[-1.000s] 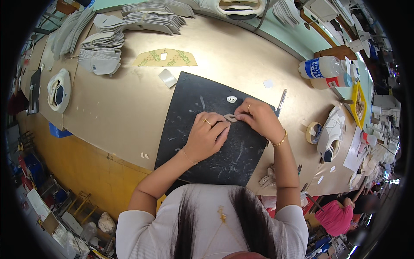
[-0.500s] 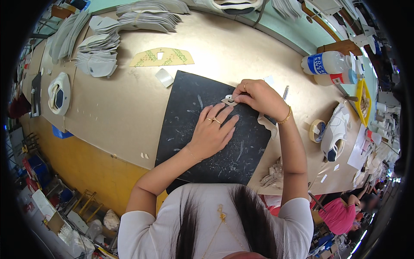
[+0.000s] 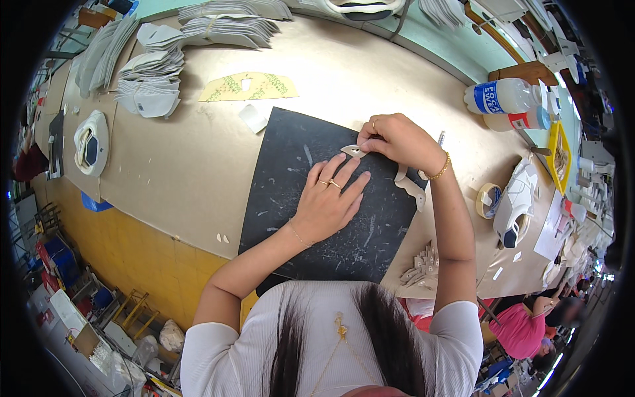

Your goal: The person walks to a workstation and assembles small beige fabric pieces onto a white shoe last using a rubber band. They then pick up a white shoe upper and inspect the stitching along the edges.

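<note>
A black cutting mat point(image 3: 317, 238) with pale scratches lies before me on the table. Near its upper edge is a small off-white shaped piece point(image 3: 354, 151) with a cut-out in it. My right hand point(image 3: 401, 142) pinches this piece between thumb and fingers. Spread over the mat, palm down, my left hand point(image 3: 329, 198) has its fingers stretched out, the foremost fingertips touching the piece's near side. A curved beige strip point(image 3: 411, 188) lies by the mat's right edge, below my right wrist.
At the far left stand stacks of grey-white shoe parts point(image 3: 149, 86) and a shoe point(image 3: 90, 143). A yellow patterned template point(image 3: 248, 87) lies beyond the mat. To the right are bottles point(image 3: 506, 96), a tape roll point(image 3: 489, 200), another shoe point(image 3: 514, 205) and small beige pieces point(image 3: 420, 268).
My right hand has shifted slightly right, and the cut-out piece has turned a little under the fingers. A white bit near my right hand is no longer in sight. My left hand has barely moved.
</note>
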`<control>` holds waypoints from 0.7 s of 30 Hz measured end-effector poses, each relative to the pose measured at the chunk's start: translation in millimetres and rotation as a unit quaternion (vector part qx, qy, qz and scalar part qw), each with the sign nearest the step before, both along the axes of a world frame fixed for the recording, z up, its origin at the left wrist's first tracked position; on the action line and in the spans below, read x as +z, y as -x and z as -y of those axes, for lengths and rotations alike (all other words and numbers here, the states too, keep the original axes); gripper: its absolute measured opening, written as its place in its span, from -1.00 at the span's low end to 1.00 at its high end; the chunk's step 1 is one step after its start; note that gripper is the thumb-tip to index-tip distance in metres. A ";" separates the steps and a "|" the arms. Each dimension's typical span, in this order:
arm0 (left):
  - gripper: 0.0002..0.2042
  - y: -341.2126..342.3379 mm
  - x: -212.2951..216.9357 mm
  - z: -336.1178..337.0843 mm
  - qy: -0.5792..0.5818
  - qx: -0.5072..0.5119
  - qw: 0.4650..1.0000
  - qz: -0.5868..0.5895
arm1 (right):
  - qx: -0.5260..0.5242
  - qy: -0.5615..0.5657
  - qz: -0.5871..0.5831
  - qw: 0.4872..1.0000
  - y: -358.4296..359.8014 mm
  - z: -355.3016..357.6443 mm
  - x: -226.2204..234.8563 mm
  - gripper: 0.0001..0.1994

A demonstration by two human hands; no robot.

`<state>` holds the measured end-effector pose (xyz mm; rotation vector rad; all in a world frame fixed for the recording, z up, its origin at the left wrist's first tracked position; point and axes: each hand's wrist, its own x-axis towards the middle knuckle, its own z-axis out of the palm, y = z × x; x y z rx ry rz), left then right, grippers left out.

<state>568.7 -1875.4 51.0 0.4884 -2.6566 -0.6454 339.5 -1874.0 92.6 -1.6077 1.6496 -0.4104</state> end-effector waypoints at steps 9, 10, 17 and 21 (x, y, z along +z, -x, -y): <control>-0.57 -0.5 -1.3 -1.6 0.000 0.006 1.000 0.002 | 0.020 -0.010 0.006 1.000 3.7 3.6 0.6 -0.88; -0.57 -0.5 -2.0 -1.9 0.001 0.006 1.000 0.001 | 0.019 -0.014 0.008 1.000 3.8 3.7 0.4 -0.88; -0.56 -0.5 -1.9 -1.7 0.001 0.006 1.000 0.008 | 0.019 -0.050 -0.001 0.999 3.1 8.5 4.6 -0.87; -0.57 0.9 1.1 -0.6 0.022 0.007 1.000 -0.002 | 0.026 -0.060 -0.004 0.998 4.1 10.7 5.1 -0.87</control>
